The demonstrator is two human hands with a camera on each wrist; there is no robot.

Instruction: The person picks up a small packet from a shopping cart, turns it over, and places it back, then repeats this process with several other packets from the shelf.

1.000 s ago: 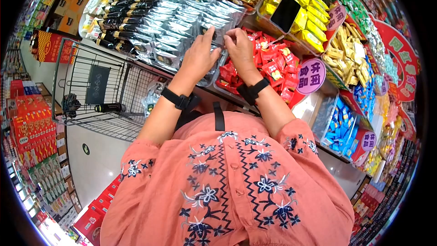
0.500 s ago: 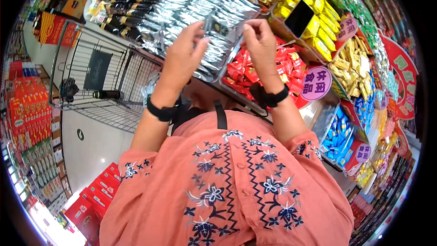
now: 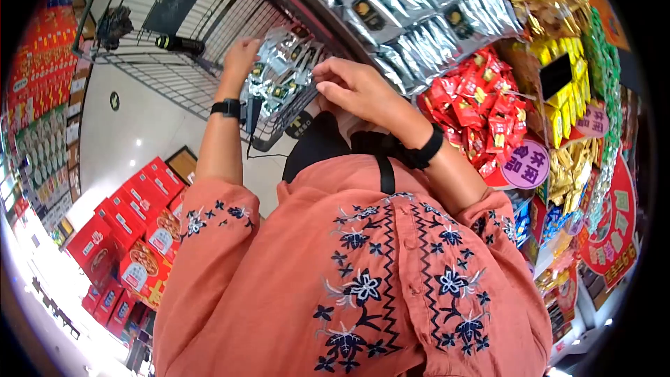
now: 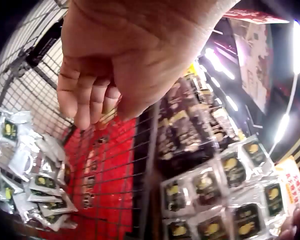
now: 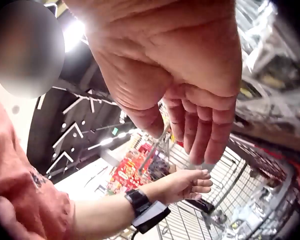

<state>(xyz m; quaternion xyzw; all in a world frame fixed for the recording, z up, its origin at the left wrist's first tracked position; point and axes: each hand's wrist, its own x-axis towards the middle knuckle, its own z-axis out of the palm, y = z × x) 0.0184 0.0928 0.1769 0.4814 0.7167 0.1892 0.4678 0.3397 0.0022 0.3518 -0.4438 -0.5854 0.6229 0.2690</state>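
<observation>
Over the wire cart (image 3: pixel 157 63), the left hand (image 3: pixel 239 66) hovers beside a pile of silver packets (image 3: pixel 283 73) lying in it. Its fingers are loosely bent and the palm looks empty in the left wrist view (image 4: pixel 125 60). The right hand (image 3: pixel 363 94) is held at the cart's near edge, between the pile and the display of silver packets (image 3: pixel 426 14). Relaxed fingers and no held item show on that hand (image 5: pixel 175 80) in the right wrist view. Labelled packets (image 4: pixel 45 185) lie in the cart at the lower left of the left wrist view.
Red packets (image 3: pixel 478 112), yellow packets (image 3: pixel 569 91) and a dark phone-like panel (image 3: pixel 555 77) are on the right. Red boxes (image 3: pixel 125 216) stand on the floor at left. A black bottle-like item (image 3: pixel 180 45) lies in the cart.
Both hands have moved from above the silver display to the cart at left, the left one farther. The head view has turned toward the cart, showing more of its silver packets.
</observation>
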